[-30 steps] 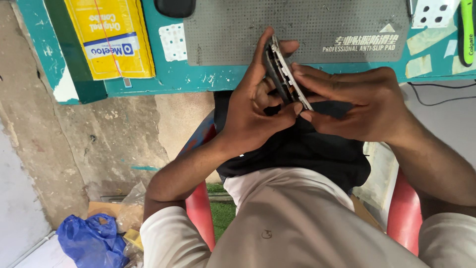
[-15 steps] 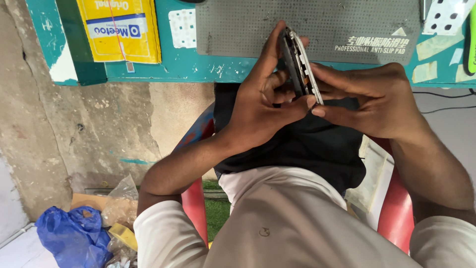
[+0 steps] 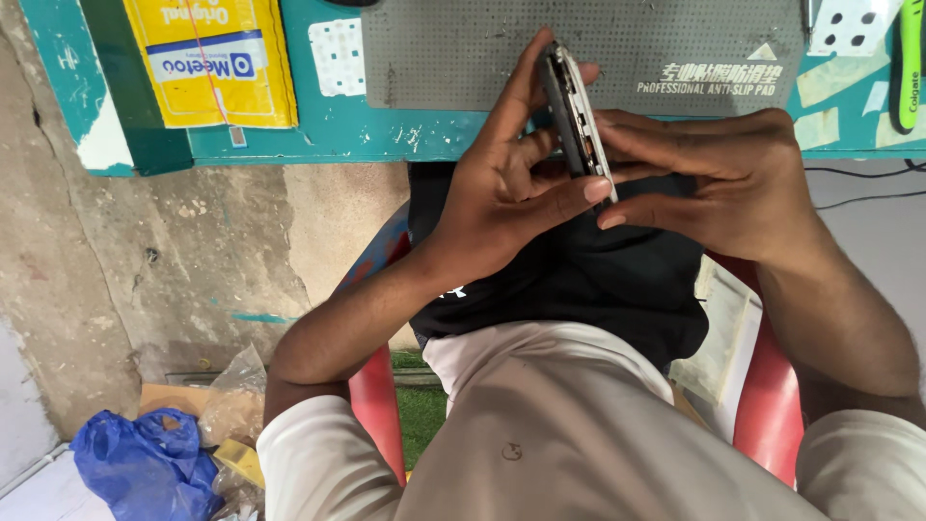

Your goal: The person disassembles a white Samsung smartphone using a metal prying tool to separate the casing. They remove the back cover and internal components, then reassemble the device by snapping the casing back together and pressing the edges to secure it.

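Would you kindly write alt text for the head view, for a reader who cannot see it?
Two hands, left hand and right hand, hold a thin phone edge-up between them, above a grey mat on a teal table. A yellow packet lies further left.

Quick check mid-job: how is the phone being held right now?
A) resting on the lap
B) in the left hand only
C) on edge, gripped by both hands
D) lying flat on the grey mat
C: the phone stands on edge above the table edge, left hand and right hand both gripping it.
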